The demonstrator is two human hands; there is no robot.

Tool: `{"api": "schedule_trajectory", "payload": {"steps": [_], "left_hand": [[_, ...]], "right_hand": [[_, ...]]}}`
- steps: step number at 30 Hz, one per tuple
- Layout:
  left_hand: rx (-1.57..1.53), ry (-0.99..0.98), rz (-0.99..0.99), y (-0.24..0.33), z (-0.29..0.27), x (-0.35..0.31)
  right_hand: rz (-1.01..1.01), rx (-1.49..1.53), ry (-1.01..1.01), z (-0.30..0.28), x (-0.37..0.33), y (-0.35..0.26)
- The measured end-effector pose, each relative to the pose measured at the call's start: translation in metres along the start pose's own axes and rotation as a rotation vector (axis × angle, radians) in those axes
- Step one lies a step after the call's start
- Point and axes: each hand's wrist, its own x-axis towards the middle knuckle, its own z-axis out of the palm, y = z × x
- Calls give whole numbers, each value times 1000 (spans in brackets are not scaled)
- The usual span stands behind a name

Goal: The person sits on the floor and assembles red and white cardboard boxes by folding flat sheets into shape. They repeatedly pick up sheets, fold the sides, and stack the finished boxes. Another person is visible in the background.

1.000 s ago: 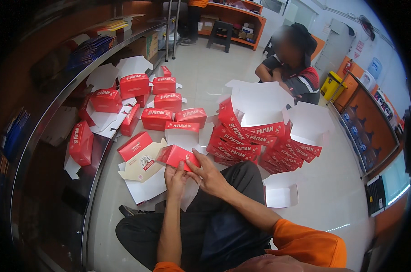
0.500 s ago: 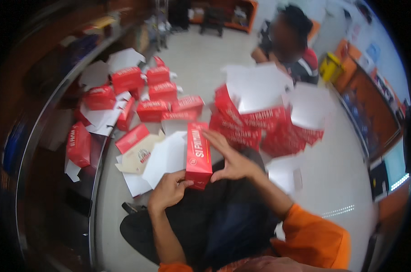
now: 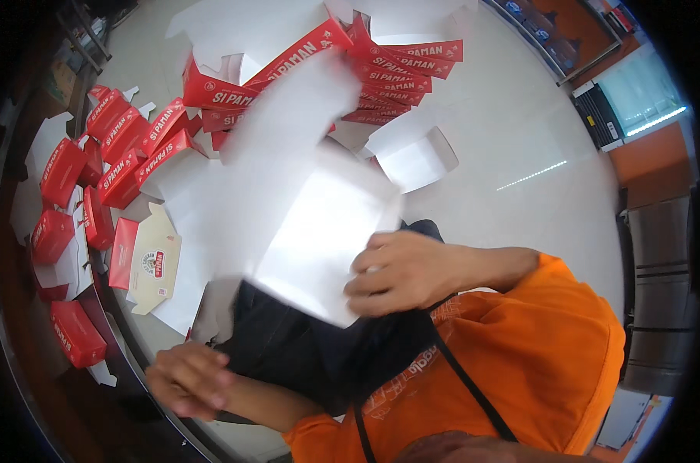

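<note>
My right hand [image 3: 400, 274] grips the near right wall of an open carton box [image 3: 319, 231], fingers curled over its edge. The box's white inside faces up, and its long lid flap is smeared by motion. My left hand [image 3: 188, 378] is off to the lower left, apart from the box, with loosely bent fingers and nothing visible in them; it is slightly blurred. Beyond the held box stands a stack of nested red boxes [image 3: 392, 77] with white lids raised. Right of that stack, another open white box [image 3: 415, 162] sits on the floor.
Several folded red boxes [image 3: 122, 177] are grouped on the floor at the left. A cream printed carton [image 3: 155, 258] lies near them. More red boxes [image 3: 78, 333] rest along a dark shelf edge at the far left. Grey cabinets [image 3: 658, 293] stand at the right.
The closed red box between both hands is no longer held. My right hand now grips an open white-lined box, and my left hand has moved down and left. The view has swung rightward and down.
</note>
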Motion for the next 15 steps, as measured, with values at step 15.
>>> {"api": "schedule_trajectory", "payload": {"steps": [15], "left_hand": [[1434,598,-1108,-92,-99,-60]], "right_hand": [[927,92,109,95,-208,138]]}}
